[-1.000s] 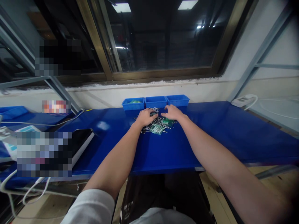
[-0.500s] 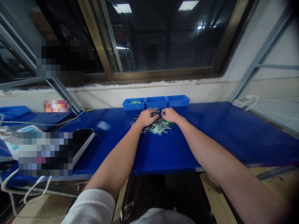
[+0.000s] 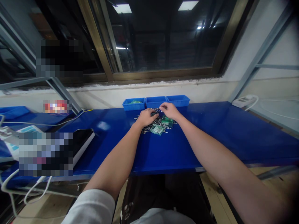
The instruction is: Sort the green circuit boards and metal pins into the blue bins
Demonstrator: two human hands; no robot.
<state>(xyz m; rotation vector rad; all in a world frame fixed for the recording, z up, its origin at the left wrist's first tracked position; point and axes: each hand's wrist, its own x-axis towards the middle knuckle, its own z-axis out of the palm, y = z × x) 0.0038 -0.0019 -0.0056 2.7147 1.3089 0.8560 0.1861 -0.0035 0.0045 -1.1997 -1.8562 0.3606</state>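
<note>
Your left hand point(image 3: 146, 117) lies over the 10 o'clock side of the loose pile of thin, silvery metal pins point(image 3: 151, 123), fingers curved down and thumb angled inward; you cannot tell whether it grasps any. Your right hand point(image 3: 169, 111) is at the pile's 1 o'clock, thumb and fingers bent towards each other, and what they may hold is too small to tell. The pile sits on the glossy blue tabletop point(image 3: 163, 152), with a clear, green-tinted plastic packet point(image 3: 157, 129) on its 6 o'clock side and green packets point(image 3: 167, 121) at 3 o'clock. Beyond, three blue rectangular plastic bins point(image 3: 133, 106) stand side by side from 11 to 1 o'clock, the leftmost with something green inside
</note>
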